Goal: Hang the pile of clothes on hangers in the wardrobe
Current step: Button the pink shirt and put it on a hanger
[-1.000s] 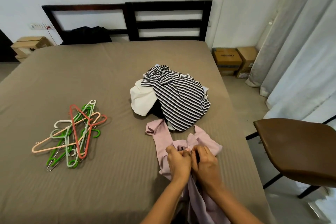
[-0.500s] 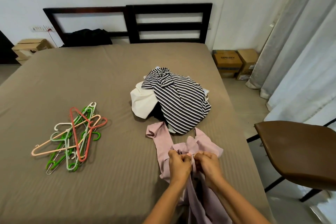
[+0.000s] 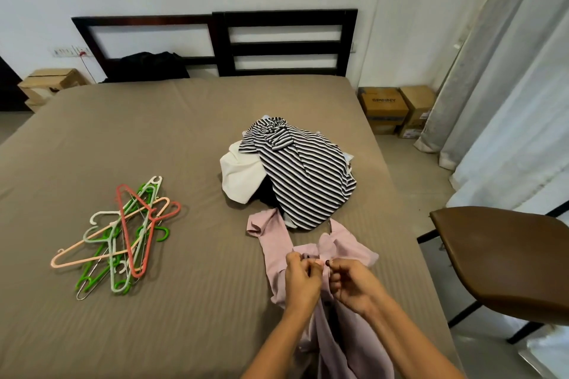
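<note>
**Both hands pinched the pink garment near its neckline; the hangers lay apart on the left**

At the left of the frame, a tangle of plastic hangers (image 3: 120,234) in green, white, peach and red lay on the brown bed (image 3: 184,132), with at least one thin wire hanger among them. They were well apart from everything else. They looked light and stiff, and their hooks and arms crossed, so one would probably come free most cleanly if lifted by its hook.

In the middle of the frame sat the pile of clothes (image 3: 289,178). A black-and-white striped top (image 3: 304,181) was draped over a white piece (image 3: 238,177), with something dark beneath.

Just below the pile, the pink garment (image 3: 274,234) spread across the bed. Its lower part hung over the near edge at the bottom of the frame. It looked thin, soft and limp, so it would likely sag and slide unless held by the shoulders or the neckline.

The left hand (image 3: 303,278) had its fingers curled and pinched a fold of the pink cloth. Just to its right, the right hand (image 3: 354,283) pinched the neighbouring edge between thumb and forefinger. Whether a button or fastening sat between them could not be told.

At the right edge stood a brown chair (image 3: 508,261), beside the bed. No wardrobe was in view.
</note>
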Demonstrator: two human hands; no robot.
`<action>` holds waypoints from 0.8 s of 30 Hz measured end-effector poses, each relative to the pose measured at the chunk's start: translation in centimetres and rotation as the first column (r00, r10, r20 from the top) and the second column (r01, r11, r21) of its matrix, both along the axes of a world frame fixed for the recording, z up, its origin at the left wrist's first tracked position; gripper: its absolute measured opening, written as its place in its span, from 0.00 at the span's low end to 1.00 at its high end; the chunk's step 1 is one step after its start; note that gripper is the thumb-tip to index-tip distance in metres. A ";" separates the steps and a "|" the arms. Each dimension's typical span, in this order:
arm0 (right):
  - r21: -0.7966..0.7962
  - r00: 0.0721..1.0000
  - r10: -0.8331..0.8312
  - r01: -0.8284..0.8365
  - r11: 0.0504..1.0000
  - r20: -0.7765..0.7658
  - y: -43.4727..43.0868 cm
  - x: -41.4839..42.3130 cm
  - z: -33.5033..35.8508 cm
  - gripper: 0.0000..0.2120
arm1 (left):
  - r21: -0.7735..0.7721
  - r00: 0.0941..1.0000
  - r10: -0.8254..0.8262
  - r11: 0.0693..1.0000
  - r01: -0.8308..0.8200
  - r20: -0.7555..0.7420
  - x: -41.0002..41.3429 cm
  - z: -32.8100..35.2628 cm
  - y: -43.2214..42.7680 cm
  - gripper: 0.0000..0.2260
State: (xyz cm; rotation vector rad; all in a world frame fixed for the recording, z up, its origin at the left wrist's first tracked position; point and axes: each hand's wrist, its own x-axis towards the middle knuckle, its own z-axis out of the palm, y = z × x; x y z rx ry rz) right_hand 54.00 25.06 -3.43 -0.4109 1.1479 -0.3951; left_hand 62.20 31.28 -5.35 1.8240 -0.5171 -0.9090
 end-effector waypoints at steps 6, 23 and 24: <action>0.070 0.885 0.456 -0.451 0.890 -0.093 -3.6 -1.7 0.1 0.08 | -0.077 0.934 -0.271 0.952 0.296 0.233 0.7 0.4 1.0 0.08; -0.714 0.961 0.274 -0.221 0.665 -0.042 -6.2 3.6 4.7 0.10 | 0.002 0.947 -0.080 0.996 0.085 -0.313 9.0 4.9 -4.8 0.24; -0.732 0.955 0.295 -0.188 0.655 0.019 -6.3 3.8 5.5 0.10 | -0.037 0.891 -0.084 0.996 0.075 -0.446 9.4 6.1 -5.5 0.26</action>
